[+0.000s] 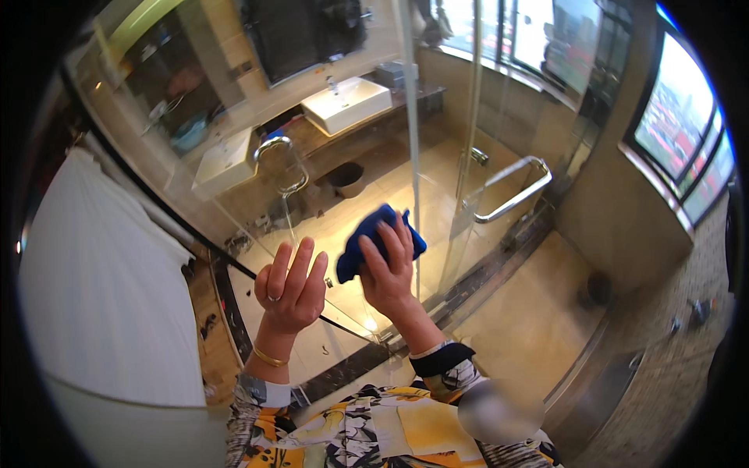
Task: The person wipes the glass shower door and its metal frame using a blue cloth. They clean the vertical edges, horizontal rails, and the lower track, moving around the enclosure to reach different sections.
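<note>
My right hand (389, 281) holds a crumpled blue cloth (364, 243) under its fingers, up at a clear glass shower panel (374, 175). Whether the cloth presses on the glass cannot be told for sure. To its left, my left hand (295, 292) is raised with its fingers apart and nothing in it. Those fingertips are close to the glass; contact is unclear. A chrome handle (524, 190) juts from the glass door to the right of the cloth. Another chrome handle (284, 167) shows beyond my left hand, possibly a reflection.
Through the glass appear a white basin (348, 105) on a dark stone counter (409, 99) and a waste bin (348, 178). A white curtain or sheet (111, 281) hangs at left. A dark stone sill (351, 362) runs below the glass. Windows (673, 123) stand at right.
</note>
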Demonstrator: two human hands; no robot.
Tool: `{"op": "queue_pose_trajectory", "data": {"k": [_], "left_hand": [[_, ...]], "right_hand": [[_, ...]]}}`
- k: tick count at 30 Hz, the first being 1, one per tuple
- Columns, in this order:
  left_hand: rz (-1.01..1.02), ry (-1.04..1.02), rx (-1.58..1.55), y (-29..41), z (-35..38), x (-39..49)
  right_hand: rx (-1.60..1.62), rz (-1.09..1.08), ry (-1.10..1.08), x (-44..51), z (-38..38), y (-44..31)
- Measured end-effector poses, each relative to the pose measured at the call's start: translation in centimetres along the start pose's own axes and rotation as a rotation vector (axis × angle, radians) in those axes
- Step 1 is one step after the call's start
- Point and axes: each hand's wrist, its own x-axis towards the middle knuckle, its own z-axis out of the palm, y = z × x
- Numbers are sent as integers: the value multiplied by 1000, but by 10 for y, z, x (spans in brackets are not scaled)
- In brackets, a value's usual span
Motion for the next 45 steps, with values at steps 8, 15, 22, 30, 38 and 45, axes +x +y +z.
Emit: {"op": "queue_pose_trajectory", "data": {"k": [8,15,22,30,38,45], "left_hand": [[107,41,-117,-12,0,-9],[183,48,-135,-16,5,-10],[224,83,-159,-14,11,-8],[226,124,-230,-22,15,-8],[230,155,-226,-21,18,-4],[238,182,-206,-28,18,-10]], "right_hand": [[-112,105,181,-14,42,-14],[-200,477,275,-120,72,4],[-42,950,457,-217,87,20],[148,696,454,-109,103,-88],[-53,594,428,-120,103,-96],[-201,959,487,-257,143,-53]]}}
